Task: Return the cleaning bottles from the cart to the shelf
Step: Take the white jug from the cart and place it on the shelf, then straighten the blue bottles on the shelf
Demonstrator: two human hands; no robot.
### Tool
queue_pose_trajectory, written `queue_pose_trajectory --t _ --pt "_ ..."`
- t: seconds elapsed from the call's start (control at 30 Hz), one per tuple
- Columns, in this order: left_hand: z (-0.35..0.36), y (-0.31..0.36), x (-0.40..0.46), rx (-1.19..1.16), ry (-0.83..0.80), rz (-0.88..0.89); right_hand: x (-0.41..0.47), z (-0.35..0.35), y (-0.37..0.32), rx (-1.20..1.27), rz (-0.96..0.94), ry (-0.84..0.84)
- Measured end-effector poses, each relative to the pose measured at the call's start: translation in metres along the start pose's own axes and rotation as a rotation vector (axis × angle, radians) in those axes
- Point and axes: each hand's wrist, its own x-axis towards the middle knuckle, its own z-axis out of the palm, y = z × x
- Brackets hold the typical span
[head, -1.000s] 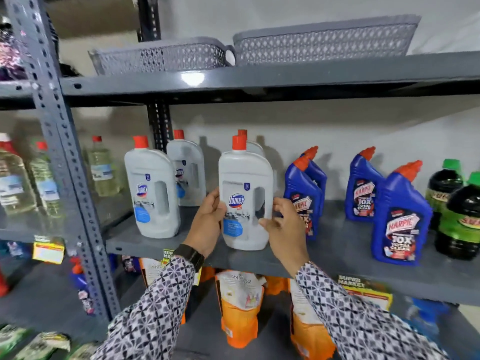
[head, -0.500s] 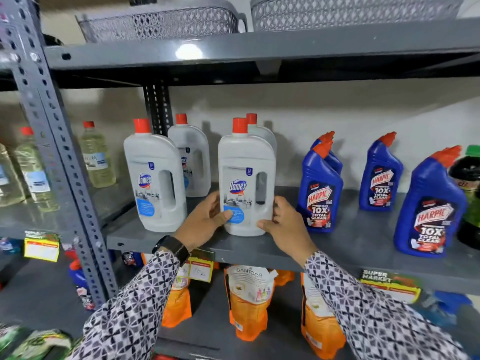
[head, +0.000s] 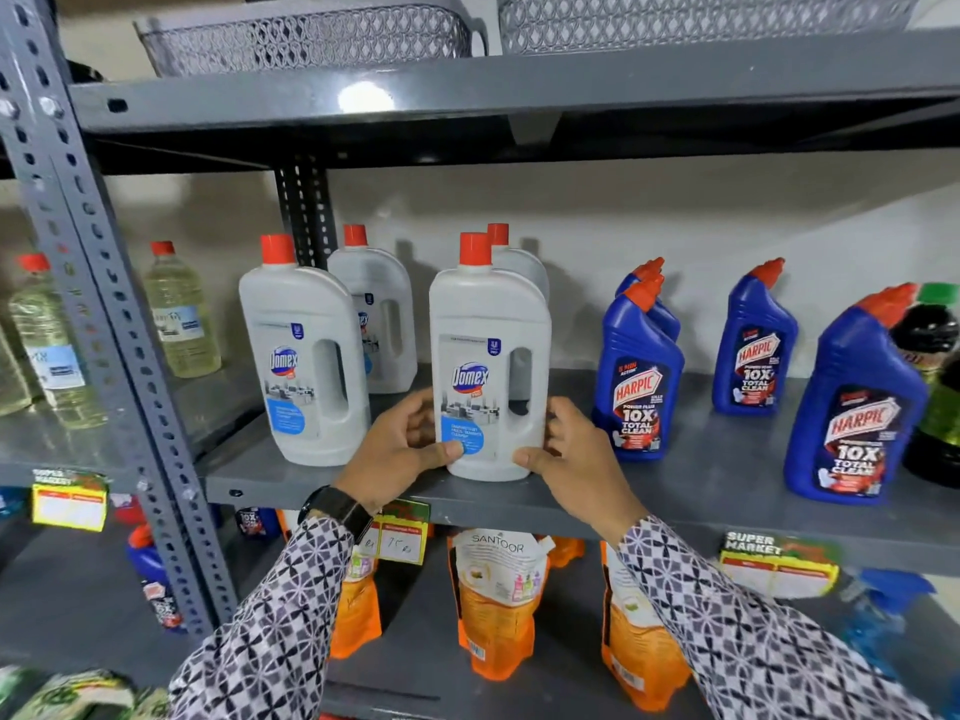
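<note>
A white Domex bottle with a red cap stands upright near the front of the grey middle shelf. My left hand grips its lower left side and my right hand grips its lower right side. Another white Domex bottle stands to its left, and two more stand behind, one at the back left and one mostly hidden. The cart is out of view.
Blue Harpic bottles stand to the right on the same shelf, then dark green-capped bottles at the edge. Yellowish bottles sit beyond the slotted upright on the left. Orange Santoor pouches line the shelf below; grey baskets sit above.
Both hands slid lower on the Domex bottle and set it nearer the shelf's front edge. The view shifted slightly, bringing the shelf closer.
</note>
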Motion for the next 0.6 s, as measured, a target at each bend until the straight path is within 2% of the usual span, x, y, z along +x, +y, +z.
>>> queue_pose_trajectory --t 0.33,0.4,0.5,0.53,0.6 --pt "0.007 0.018 -0.014 0.042 0.038 -0.063 -0.02 -0.012 -0.009 -0.064 0.006 0.012" --pt "0.016 0.023 -0.026 0.075 0.218 -0.034 -0.032 -0.027 -0.003 -0.057 -0.016 0.127" --pt "0.049 0.03 -0.048 0.13 0.607 0.076 -0.047 -0.063 0.009 -0.031 -0.045 0.439" --pt "0.066 0.033 -0.054 0.113 0.644 0.102 -0.048 -0.076 0.014 -0.035 -0.046 0.536" --pt "0.107 0.038 -0.059 0.095 0.564 0.107 -0.043 -0.098 0.023 -0.065 -0.031 0.621"
